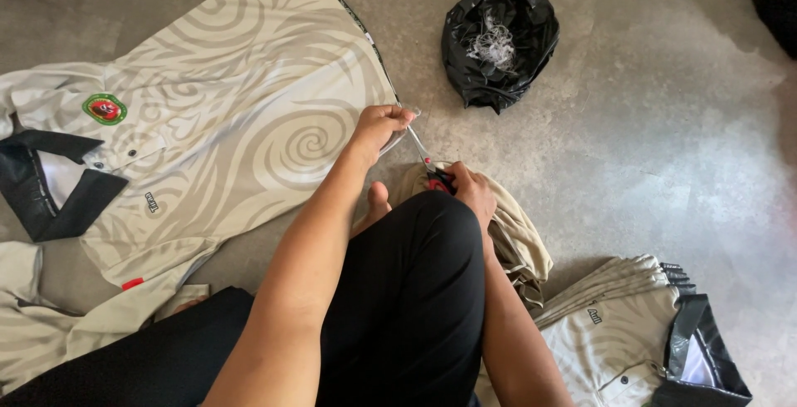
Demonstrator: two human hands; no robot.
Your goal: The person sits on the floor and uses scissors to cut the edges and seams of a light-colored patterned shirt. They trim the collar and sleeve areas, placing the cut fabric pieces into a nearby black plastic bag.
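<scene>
The grey concrete floor [664, 150] fills the view, and a person sits on it in black trousers [407, 307], one knee raised at the centre.

Spread flat from nine o'clock toward the centre lies a cream polo shirt [241, 125] with a pale swirl pattern, a black collar at its nine-o'clock end and a round green-and-red badge [105, 108] on the chest. More of the same cloth lies at the seven-o'clock corner.

At five o'clock sits a folded stack of matching shirts [631, 332], black collars toward the corner. A bunched shirt [515, 233] lies just beside the raised knee, between it and the stack.

At twelve o'clock, well apart from the hands, sits a crumpled black plastic bag [498, 38] with a tangle of pale thread scraps [494, 42] inside.

The left hand [380, 125] pinches the hem edge of the spread shirt at the centre, its grip closed on the cloth. Just to its four o'clock, the right hand [471, 191] has its grip closed around small thread snips [427, 165] with a reddish handle, the thin metal blade pointing up toward the pinched hem and reaching the left fingers.

A bare foot [375, 204] shows between the two forearms.
</scene>
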